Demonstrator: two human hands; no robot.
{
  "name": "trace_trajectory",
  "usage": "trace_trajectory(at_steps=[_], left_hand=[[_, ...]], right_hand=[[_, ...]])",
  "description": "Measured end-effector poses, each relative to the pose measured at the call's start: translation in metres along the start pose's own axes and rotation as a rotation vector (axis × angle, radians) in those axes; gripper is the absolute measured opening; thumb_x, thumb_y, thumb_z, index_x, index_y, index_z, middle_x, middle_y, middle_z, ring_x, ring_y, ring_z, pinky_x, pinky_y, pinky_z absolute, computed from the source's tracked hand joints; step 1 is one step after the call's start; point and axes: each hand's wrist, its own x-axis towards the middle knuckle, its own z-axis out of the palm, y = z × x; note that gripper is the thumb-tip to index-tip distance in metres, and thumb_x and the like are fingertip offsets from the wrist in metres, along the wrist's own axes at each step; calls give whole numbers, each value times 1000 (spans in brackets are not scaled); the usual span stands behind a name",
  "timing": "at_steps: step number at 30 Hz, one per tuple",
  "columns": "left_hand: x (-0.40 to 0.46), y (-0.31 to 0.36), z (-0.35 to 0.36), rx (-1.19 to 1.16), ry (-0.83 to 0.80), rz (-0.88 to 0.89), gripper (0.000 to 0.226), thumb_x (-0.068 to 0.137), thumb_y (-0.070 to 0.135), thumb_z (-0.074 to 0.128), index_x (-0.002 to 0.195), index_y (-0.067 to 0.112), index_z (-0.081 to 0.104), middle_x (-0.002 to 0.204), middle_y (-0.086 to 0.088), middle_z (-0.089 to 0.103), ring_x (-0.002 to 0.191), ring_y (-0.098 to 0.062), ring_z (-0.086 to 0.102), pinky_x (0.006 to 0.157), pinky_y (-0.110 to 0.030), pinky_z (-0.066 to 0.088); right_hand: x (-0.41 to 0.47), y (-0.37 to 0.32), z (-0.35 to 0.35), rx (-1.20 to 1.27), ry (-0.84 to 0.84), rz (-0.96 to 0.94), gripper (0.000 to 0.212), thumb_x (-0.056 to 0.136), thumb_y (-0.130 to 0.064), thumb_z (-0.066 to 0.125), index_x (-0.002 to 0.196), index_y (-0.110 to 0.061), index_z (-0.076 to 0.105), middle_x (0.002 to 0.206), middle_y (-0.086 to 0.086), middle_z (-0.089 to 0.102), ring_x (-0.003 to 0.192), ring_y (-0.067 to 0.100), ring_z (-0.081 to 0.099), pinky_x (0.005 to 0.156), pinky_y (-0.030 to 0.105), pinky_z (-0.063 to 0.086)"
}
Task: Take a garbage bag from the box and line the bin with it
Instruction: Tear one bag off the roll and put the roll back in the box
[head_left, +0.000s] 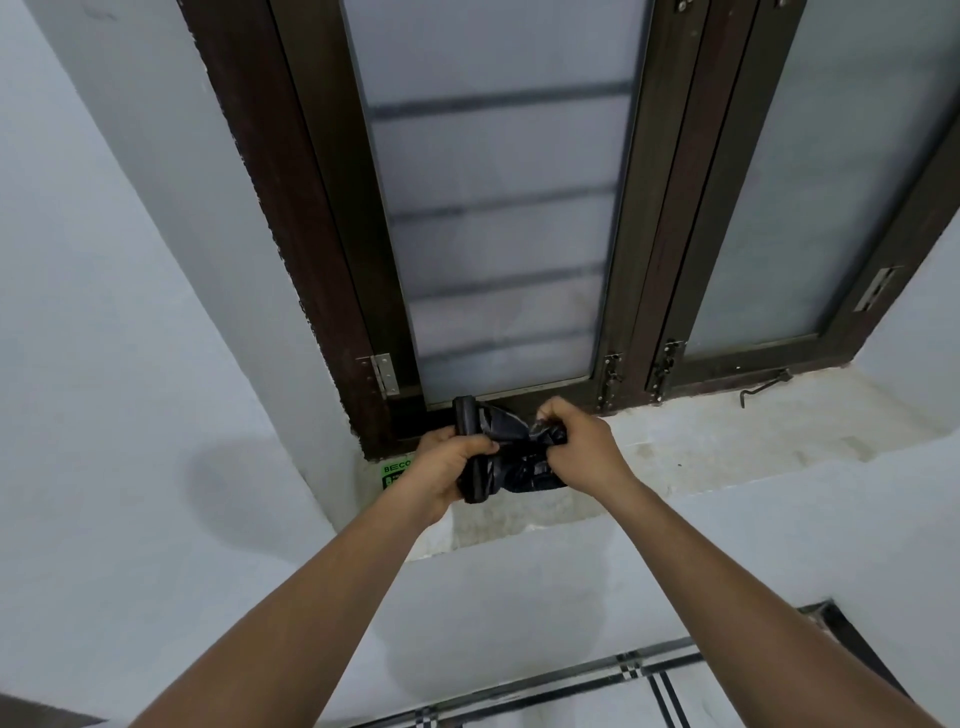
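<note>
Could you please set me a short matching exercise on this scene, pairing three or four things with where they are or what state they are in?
Things:
1. left hand
2. right hand
3. green box
4. metal hook

Places or states:
A. lies on the sill to the right
B. grips the black roll
C. pulls at the loose bag
D. partly hidden behind the left hand

Pairs: 1-B, 2-C, 3-D, 4-A

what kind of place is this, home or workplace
Probably a room in a home, though the frame cannot settle it. A dark brown framed window with frosted glass sits above a rough white sill, the walls are plain white, and striped floor tiles show below.
</note>
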Motion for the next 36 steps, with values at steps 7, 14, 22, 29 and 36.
trace_trajectory(at_steps=[7,14,22,29,36], left_hand=[[-5,3,0,-42,-16,-27,30,87,12,59,117,7,64,107,-20,70,94,-35,68,81,-45,58],[-3,1,1,-42,-56,4,36,87,6,71,123,5,64,112,-22,75,99,-35,75,81,-44,63],[-1,-1,1,-8,-1,4,29,90,8,61,119,6,65,110,-19,73,97,-33,71,80,-46,62],[-2,2,5,-89,10,-74,44,77,24,49,116,8,60,109,-22,67,99,-40,64,93,-53,55],[3,-3,3,-34,-65,23,34,88,13,74,121,10,65,108,-17,76,96,-32,75,84,-44,62]], right_hand=[[2,-5,-5,29,-50,135,25,79,-2,56,73,-21,71,79,1,70,79,22,63,60,25,45],[6,-4,3,-76,191,91,41,71,-53,82,74,-20,58,67,-10,63,66,10,59,52,24,39],[11,-1,3,-85,111,41,45,75,10,55,93,-24,80,102,3,62,91,24,62,83,27,52],[7,-9,1,25,-71,73,45,78,6,48,81,-24,81,91,-5,74,84,13,64,62,10,45],[9,-12,3,55,61,70,25,77,-25,82,71,-21,58,63,-5,66,57,10,69,50,23,52]])
